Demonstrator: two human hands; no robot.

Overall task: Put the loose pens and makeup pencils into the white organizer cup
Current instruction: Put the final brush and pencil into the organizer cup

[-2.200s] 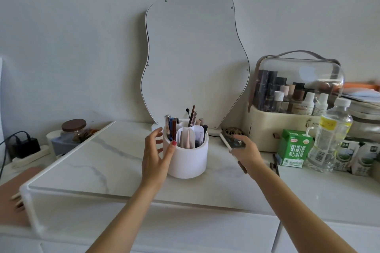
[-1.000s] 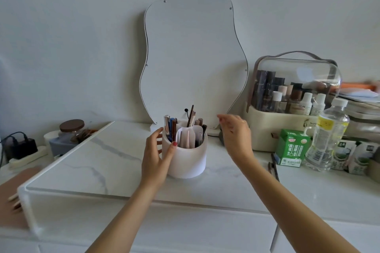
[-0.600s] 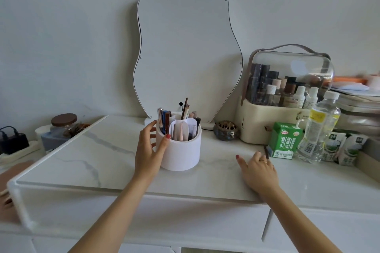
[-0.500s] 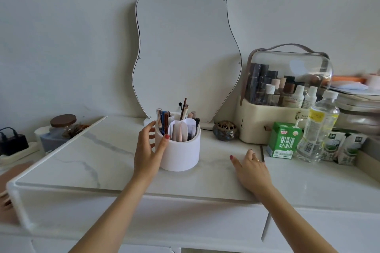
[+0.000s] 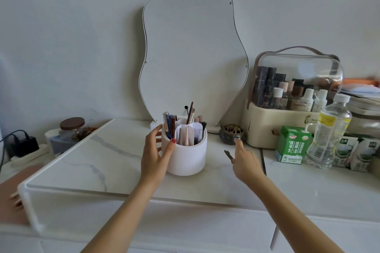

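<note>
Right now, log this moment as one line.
left hand: steadying cup | right hand: holding pencil, beside cup | pencil: not yet in cup

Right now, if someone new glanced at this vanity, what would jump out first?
Probably the white organizer cup at the centre of the marble top, bristling with pens and pencils, the left hand cupped against its side. Behind it leans a wavy pale mirror. To the right, the right hand lifts a slim dark pencil toward the cup.

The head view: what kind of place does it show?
Most likely a dressing table at home: a wavy mirror leans on the wall, a clear-lidded cosmetics case holds bottles, and a white organizer cup holds makeup pencils.
</note>
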